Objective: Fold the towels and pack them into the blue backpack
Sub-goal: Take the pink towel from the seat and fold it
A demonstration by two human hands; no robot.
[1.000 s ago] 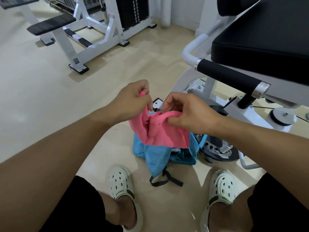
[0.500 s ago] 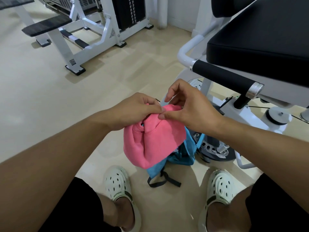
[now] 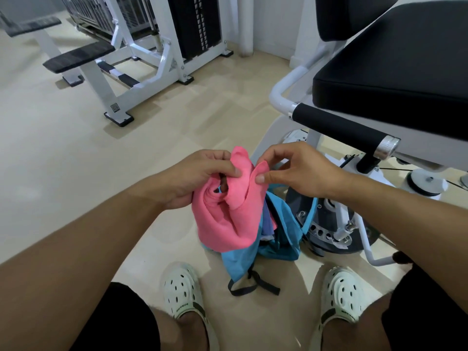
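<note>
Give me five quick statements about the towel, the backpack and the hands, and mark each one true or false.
1. Both hands hold the pink towel. True: the left hand grips it and the right hand pinches a corner.
2. The towel is folded flat. False: it hangs bunched and twisted.
3. The blue backpack lies on the floor between the person's feet and the gym machine. True.
4. The towel is already inside the backpack. False: it is held above it.
5. The person is barefoot. False: white clogs are on both feet.
</note>
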